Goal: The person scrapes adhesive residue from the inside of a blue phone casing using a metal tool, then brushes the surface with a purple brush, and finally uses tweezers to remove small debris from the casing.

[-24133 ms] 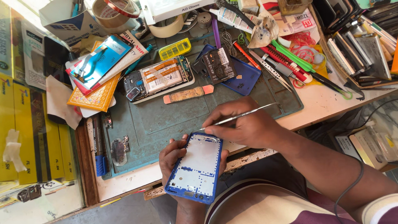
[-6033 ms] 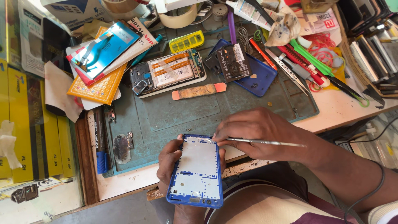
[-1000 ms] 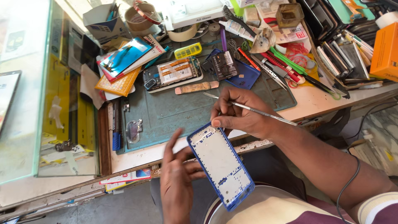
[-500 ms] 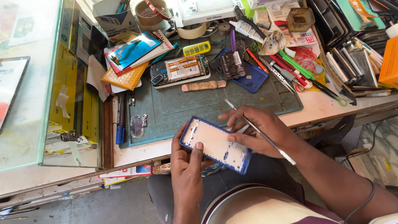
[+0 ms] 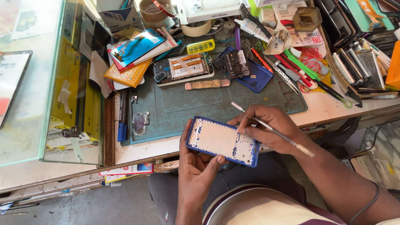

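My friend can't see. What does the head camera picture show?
Two hands work at a messy repair bench. The left hand holds a blue phone frame, and the right hand holds a thin metal tool over it. An opened phone lies on the green mat.

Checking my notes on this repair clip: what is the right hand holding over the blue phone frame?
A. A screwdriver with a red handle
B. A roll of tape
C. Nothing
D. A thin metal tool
D: the right hand pinches a thin metal tool beside the blue phone frame, which the left hand supports.
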